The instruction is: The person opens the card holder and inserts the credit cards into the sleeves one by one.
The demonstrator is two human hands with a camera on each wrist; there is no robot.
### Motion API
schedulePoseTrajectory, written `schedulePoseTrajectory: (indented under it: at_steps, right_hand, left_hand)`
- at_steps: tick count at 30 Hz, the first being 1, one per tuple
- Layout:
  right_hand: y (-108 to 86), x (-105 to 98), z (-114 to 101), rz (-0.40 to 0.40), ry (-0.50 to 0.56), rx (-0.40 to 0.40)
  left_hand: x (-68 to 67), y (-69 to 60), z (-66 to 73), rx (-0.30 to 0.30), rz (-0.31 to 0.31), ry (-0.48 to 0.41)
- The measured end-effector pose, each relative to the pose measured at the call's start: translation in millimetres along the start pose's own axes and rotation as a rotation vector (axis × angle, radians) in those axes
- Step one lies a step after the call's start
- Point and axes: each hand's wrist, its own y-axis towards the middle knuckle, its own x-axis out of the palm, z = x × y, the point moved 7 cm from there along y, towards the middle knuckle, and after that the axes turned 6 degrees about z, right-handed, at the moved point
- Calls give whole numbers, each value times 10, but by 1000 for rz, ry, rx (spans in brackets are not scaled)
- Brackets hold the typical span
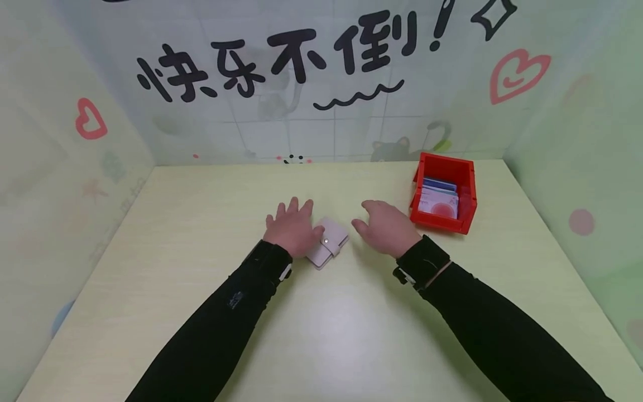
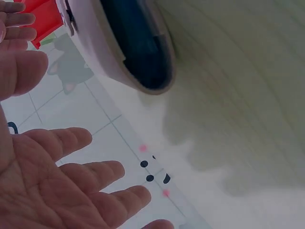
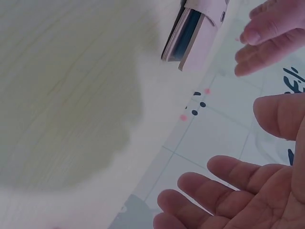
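A pale pink card holder (image 1: 332, 237) with a snap strap lies on the table, its strap fastened over one edge. Above its left side hovers my left hand (image 1: 293, 228), fingers spread, partly covering it in the head view. The left wrist view shows the holder (image 2: 90, 40) apart from that hand's palm (image 2: 52, 181), with a dark blue inside. My right hand (image 1: 389, 228) is held over the table between the holder and a red bin, fingers loosely extended and holding nothing. In the right wrist view the holder (image 3: 202, 43) stands away from its fingers (image 3: 209, 195).
The red plastic bin (image 1: 467, 209) sits at the back right, with several cards (image 1: 438, 201) inside, blue and pinkish white. A printed backdrop (image 1: 301, 128) rises behind the pale wooden table (image 1: 201, 223), with side panels at left and right.
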Motion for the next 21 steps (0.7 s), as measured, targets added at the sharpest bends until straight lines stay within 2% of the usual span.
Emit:
schedulePoseTrajectory:
  at_steps: [7, 12, 16, 21]
  right_hand:
    - [-28, -30, -13, 3, -27, -15]
    - [-60, 3, -19, 11, -17, -38]
    - [-77, 51, -37, 2, -17, -48]
    - [-98, 102, -75, 2, -30, -67]
  left_hand:
    - [66, -41, -58, 47, -29, 32]
    - [140, -51, -93, 82, -53, 0]
    - [206, -52, -102, 84, -67, -45]
    - [259, -73, -54, 101, -46, -51]
